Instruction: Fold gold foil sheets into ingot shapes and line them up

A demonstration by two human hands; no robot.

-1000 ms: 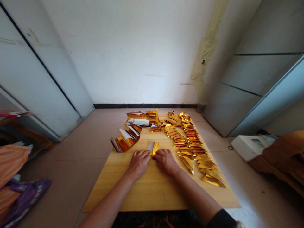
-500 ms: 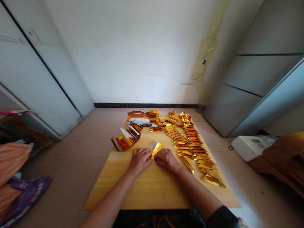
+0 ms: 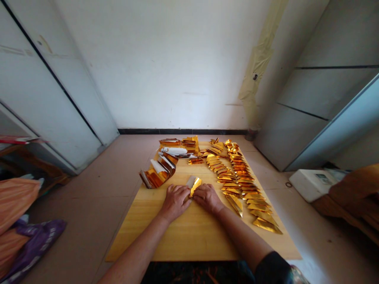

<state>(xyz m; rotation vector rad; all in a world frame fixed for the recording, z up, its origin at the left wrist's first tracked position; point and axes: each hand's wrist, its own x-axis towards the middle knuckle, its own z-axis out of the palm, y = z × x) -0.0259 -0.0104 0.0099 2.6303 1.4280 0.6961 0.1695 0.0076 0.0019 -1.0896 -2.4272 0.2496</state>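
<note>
A sheet of gold foil paper (image 3: 195, 185) with a pale side lies on the wooden board between my hands. My left hand (image 3: 176, 201) grips its lower left edge, fingers bent over it. Across from it, my right hand (image 3: 208, 197) closes on the lower right edge. The two thumbs nearly meet at the sheet's bottom; the fingertips partly hide that edge. Rows of folded gold paper pieces (image 3: 245, 185) overlap on the right of the board. Loose stacks of gold and white paper (image 3: 161, 169) sit at the far left.
The wooden board (image 3: 142, 236) stands before a white wall (image 3: 177, 79). A grey cabinet (image 3: 319, 94) rises at right, near a white box (image 3: 310, 183). Orange and purple bags (image 3: 38, 240) lie at left by a pale cabinet (image 3: 59, 98).
My hands have drawn slightly closer together over the paper's lower edge, and less of its gold face shows. The stacks and folded pieces stay in place.
</note>
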